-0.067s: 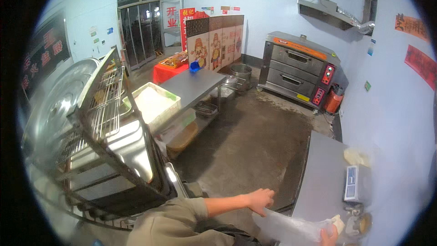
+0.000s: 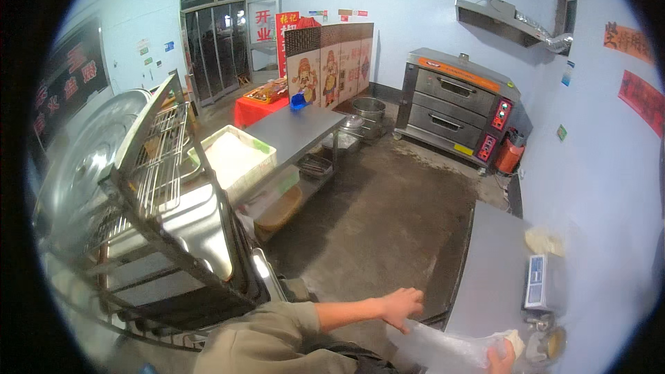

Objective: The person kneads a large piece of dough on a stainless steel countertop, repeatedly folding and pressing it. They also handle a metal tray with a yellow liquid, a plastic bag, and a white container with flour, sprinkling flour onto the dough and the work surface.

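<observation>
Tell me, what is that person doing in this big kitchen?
A person is holding a clear plastic sheet at the near end of a steel table. The left hand grips one edge of it and the right hand pinches the other. A lump of dough and a small scale sit on that table. A metal tray rack stands on the left, and a deck oven by the far wall.

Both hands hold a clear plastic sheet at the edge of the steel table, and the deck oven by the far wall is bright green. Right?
Not quite: in the head view the deck oven is grey steel with an orange strip. Both hands, left and right, do hold the clear plastic sheet at the steel table.
</observation>
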The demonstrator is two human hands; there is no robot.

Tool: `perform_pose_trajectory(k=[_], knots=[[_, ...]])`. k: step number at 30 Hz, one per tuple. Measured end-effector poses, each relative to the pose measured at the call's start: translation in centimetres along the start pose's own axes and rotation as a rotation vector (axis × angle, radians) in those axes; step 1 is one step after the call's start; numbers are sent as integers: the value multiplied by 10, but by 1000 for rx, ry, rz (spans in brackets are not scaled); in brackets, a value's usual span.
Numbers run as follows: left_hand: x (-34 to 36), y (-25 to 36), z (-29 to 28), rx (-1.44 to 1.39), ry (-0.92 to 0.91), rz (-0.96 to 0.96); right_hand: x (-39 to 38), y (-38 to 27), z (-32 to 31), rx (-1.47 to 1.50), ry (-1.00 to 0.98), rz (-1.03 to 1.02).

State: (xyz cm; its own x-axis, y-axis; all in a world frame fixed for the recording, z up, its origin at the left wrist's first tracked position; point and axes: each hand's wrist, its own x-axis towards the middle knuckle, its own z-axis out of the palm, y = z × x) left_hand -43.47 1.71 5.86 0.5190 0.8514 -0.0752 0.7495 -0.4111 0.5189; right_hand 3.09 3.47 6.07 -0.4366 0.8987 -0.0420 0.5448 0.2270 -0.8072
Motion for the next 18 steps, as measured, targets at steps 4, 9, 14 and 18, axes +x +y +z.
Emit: perform_pose_trajectory(k=[4, 9, 14, 18], knots=[[44, 11, 16, -161, 373, 353, 54, -88, -2, -132, -142, 204], [92, 37, 15, -758, -5, 343, 87, -148, -16, 513, -68, 208], [117, 34, 7, -929, -184, 265, 77, -82, -87, 1120, 125, 7], [128, 27, -1, -1143, -296, 199, 24, -20, -94, 474, 475, 355]])
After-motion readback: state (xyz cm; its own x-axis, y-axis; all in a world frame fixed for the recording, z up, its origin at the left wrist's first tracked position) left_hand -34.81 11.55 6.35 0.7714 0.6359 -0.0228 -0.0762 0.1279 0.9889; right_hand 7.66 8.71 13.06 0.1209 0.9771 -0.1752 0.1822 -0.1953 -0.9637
